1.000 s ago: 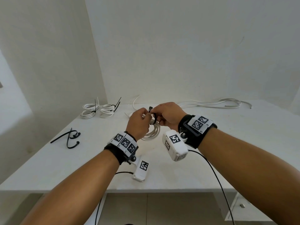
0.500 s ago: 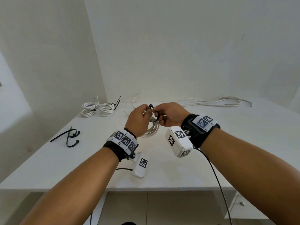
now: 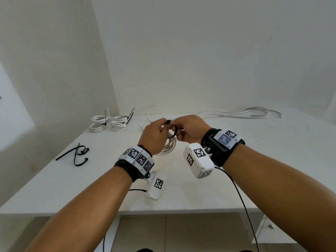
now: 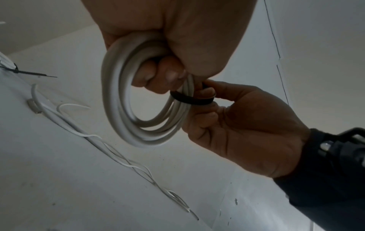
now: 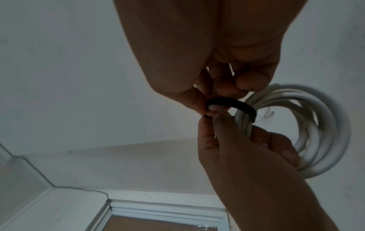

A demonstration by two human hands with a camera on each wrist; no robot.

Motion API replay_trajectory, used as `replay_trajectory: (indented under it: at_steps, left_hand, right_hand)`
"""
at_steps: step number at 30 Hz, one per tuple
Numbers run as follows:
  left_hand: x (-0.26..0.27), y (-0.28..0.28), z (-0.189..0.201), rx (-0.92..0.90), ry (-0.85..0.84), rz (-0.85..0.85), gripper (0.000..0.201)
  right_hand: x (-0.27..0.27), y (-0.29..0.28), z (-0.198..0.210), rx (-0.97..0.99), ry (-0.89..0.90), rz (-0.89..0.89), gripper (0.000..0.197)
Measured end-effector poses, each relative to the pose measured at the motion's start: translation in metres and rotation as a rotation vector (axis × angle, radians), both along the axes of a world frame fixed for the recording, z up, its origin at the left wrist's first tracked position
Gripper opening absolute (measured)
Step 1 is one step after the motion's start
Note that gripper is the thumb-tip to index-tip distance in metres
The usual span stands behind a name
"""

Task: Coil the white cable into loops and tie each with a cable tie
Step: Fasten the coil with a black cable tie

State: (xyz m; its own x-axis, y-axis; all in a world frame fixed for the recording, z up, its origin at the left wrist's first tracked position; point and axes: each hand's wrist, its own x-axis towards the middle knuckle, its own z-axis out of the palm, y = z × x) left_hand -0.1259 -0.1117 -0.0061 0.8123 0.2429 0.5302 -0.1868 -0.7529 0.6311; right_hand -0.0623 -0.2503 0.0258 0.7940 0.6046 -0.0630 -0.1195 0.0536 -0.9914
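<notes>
We hold the white cable coil (image 4: pixel 138 100) above the bench (image 3: pixel 200 197), left hand (image 3: pixel 154 137) fisted round its strands so the loops stay bunched, right hand (image 3: pixel 190 130) pinching the black cable tie (image 4: pixel 189 99) wrapped round them, presumably to feed the tail and cinch.

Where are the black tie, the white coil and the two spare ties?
tie (image 4: pixel 189 100), left wrist view, band across the coil
coil (image 4: pixel 118 109), left wrist view, left curve
spare ties (image 3: pixel 76 155), head view, crossed middle
</notes>
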Motion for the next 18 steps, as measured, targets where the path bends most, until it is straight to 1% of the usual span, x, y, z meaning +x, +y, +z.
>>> replay_trajectory:
  at_steps: [2,5,8,11,12,14,18]
  left_hand:
    - [-0.001,0.0,0.0,0.028,0.006,0.004,0.02]
    - [-0.004,-0.001,0.002,0.041,0.022,-0.008,0.02]
    - [-0.006,-0.004,0.006,-0.086,0.055,-0.043,0.021]
    - [-0.005,-0.005,0.009,-0.342,0.097,-0.03,0.021]
    - [-0.005,-0.005,0.009,-0.4,0.103,-0.028,0.021]
    - [-0.005,-0.007,0.009,-0.432,0.116,-0.024,0.022]
    - [-0.006,-0.01,0.01,-0.433,0.107,-0.018,0.023]
  right_hand:
    - [0.002,-0.001,-0.001,0.012,0.042,-0.007,0.017]
    - [0.003,-0.003,-0.002,0.011,0.022,-0.005,0.014]
    - [0.001,-0.005,-0.001,0.045,-0.013,0.0,0.012]
    - [-0.003,-0.005,0.002,0.104,-0.049,-0.016,0.011]
    - [-0.004,-0.005,0.003,0.109,-0.075,-0.021,0.01]
    - [-0.005,-0.005,0.004,0.092,-0.133,-0.036,0.01]
    - [-0.003,-0.003,0.005,0.034,-0.204,-0.082,0.011]
